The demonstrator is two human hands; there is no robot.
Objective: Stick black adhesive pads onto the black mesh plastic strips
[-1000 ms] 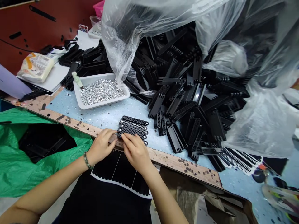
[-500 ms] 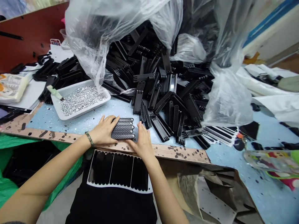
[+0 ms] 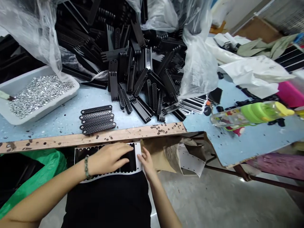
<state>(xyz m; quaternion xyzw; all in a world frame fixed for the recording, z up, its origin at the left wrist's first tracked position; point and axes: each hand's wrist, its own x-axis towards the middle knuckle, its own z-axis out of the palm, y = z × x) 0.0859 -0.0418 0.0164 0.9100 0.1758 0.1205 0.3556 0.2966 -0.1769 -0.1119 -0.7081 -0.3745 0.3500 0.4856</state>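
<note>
My left hand (image 3: 108,159) lies flat and unclenched on a black scalloped sheet (image 3: 82,155) at lower centre, hiding much of it. My right hand (image 3: 147,164) touches its edge, grip unclear. Five perforated black strips (image 3: 97,119) sit above on the speckled blue table (image 3: 57,126), right of a tray of silver studs (image 3: 38,95).
</note>
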